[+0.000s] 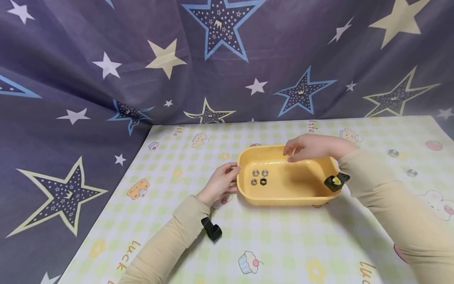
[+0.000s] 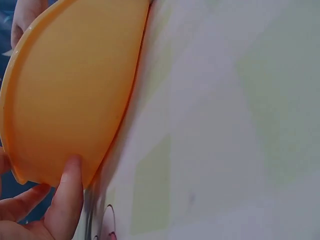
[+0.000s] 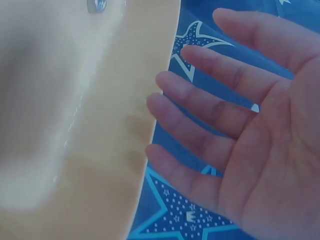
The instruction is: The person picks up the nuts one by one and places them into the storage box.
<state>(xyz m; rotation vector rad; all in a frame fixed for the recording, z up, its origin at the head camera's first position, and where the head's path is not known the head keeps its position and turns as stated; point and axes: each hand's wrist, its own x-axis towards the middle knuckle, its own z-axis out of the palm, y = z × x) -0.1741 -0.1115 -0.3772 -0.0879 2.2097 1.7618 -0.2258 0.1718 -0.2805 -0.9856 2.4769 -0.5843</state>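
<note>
A yellow rectangular basin sits on the table, and my left hand holds its left end. One fingertip is at the rim, and in the left wrist view another finger presses the outer wall. Inside the basin, several hex nuts lie grouped towards the left; one nut is darker than the silver others. Over the far rim, right of the middle, hovers my right hand. Its fingers are relaxed and apart in the right wrist view, and the palm bears nothing.
Two more nuts lie on the table to the right, beyond the right forearm: a greyish nut and a silver nut. A checked cloth covers the table. Behind it hangs a dark star-patterned curtain.
</note>
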